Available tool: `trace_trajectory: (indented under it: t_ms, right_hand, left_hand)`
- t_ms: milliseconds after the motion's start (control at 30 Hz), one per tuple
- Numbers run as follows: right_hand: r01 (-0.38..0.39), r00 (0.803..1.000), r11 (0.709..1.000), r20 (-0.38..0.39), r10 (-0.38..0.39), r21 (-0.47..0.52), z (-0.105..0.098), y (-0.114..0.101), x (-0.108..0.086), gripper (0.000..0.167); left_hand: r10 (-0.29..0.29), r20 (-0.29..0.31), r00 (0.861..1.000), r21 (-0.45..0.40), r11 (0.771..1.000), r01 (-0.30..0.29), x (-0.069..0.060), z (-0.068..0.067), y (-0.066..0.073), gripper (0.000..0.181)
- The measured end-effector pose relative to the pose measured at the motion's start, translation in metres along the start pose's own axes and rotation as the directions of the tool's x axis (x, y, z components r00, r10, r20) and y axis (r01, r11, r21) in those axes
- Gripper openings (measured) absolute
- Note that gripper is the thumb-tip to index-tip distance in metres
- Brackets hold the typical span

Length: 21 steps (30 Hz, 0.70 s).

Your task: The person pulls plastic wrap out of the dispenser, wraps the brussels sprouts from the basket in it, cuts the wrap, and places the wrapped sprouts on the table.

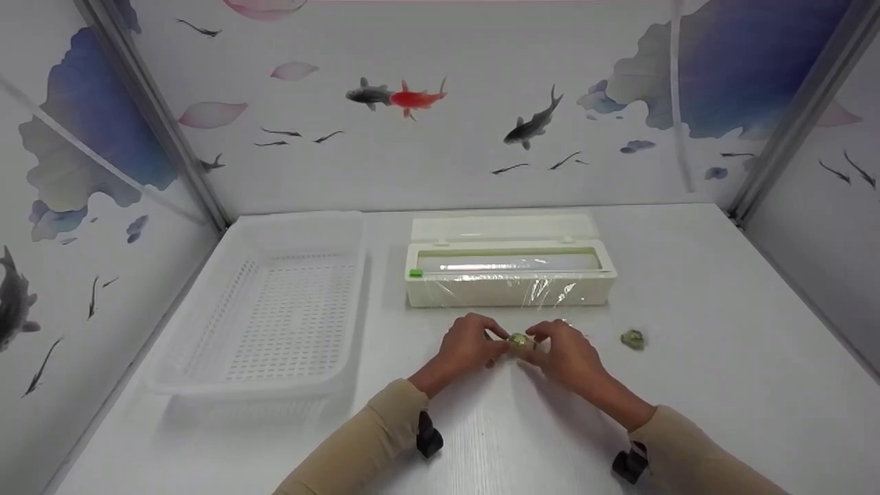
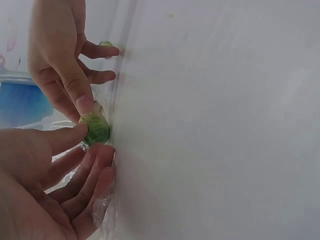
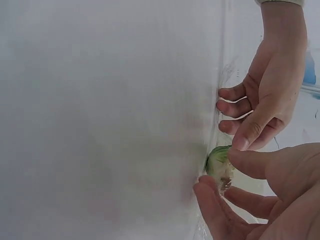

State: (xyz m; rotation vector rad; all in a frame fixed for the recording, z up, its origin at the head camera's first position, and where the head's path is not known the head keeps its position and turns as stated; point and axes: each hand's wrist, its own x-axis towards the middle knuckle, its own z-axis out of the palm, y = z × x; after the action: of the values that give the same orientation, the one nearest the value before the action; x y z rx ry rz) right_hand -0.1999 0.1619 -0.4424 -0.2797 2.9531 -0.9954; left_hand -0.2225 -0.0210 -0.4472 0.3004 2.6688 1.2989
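Observation:
A small green sprout-like vegetable (image 1: 520, 340) is held between both hands, just in front of the film box; it also shows in the left wrist view (image 2: 96, 127) and the right wrist view (image 3: 219, 164). My left hand (image 1: 469, 342) pinches its left side with thumb and fingers. From the right, my right hand (image 1: 568, 354) grips it with thumb and fingertips. Clear cling film (image 2: 101, 212) lies about the fingers and stretches from the box (image 1: 509, 292), whose lid stands open.
At the left stands a white perforated basket (image 1: 350, 309). A second green piece (image 1: 632, 338), seemingly wrapped, lies on the white table (image 1: 708, 385) to the right of my hands. Patterned panels enclose the table.

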Motion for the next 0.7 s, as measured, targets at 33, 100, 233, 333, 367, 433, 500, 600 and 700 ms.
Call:
trace_trajectory:
  t_ms: [33, 100, 233, 333, 367, 433, 500, 600, 700]
  right_hand:
    - [0.000, 1.000, 1.000, -0.001, 0.000, 0.015, 0.001, 0.000, 0.001, 0.033]
    - [0.012, 1.000, 0.999, -0.005, -0.012, 0.032, 0.002, 0.000, 0.003, 0.032]
    - [0.017, 1.000, 0.999, -0.004, -0.017, 0.037, 0.002, 0.001, 0.009, 0.023]
    - [0.012, 1.000, 1.000, 0.012, -0.013, 0.009, 0.000, 0.003, 0.013, 0.021]
    - [0.009, 1.000, 1.000, 0.018, -0.009, -0.002, -0.001, 0.003, 0.014, 0.022]
    - [0.010, 1.000, 1.000, 0.027, -0.009, -0.029, -0.002, 0.004, 0.015, 0.022]
    - [0.013, 0.999, 0.999, 0.032, -0.011, -0.046, -0.003, 0.004, 0.016, 0.023]
    - [0.011, 1.000, 0.999, 0.025, -0.010, -0.038, -0.004, 0.004, 0.019, 0.023]
    - [0.008, 1.000, 1.000, 0.006, -0.008, -0.004, -0.003, 0.005, 0.020, 0.026]
  left_hand:
    - [-0.001, 0.000, 1.000, 0.002, 1.000, 0.001, 0.001, 0.000, 0.000, 0.012]
    - [-0.010, 0.006, 1.000, 0.004, 1.000, 0.010, 0.002, -0.002, 0.000, 0.013]
    - [-0.025, 0.014, 1.000, 0.004, 1.000, 0.025, 0.004, -0.003, 0.000, 0.014]
    - [-0.028, 0.008, 1.000, 0.013, 1.000, 0.028, 0.004, -0.002, 0.000, 0.022]
    - [-0.023, 0.001, 1.000, 0.021, 1.000, 0.023, 0.005, -0.002, 0.000, 0.025]
    - [-0.009, -0.018, 1.000, 0.042, 0.999, 0.010, 0.006, -0.001, 0.000, 0.029]
    - [0.015, -0.039, 0.999, 0.081, 0.997, -0.012, 0.009, 0.000, 0.001, 0.026]
    - [0.050, -0.065, 0.997, 0.154, 0.987, -0.040, 0.013, 0.001, 0.002, 0.018]
    - [0.065, -0.072, 0.995, 0.210, 0.977, -0.049, 0.017, 0.000, 0.002, 0.013]
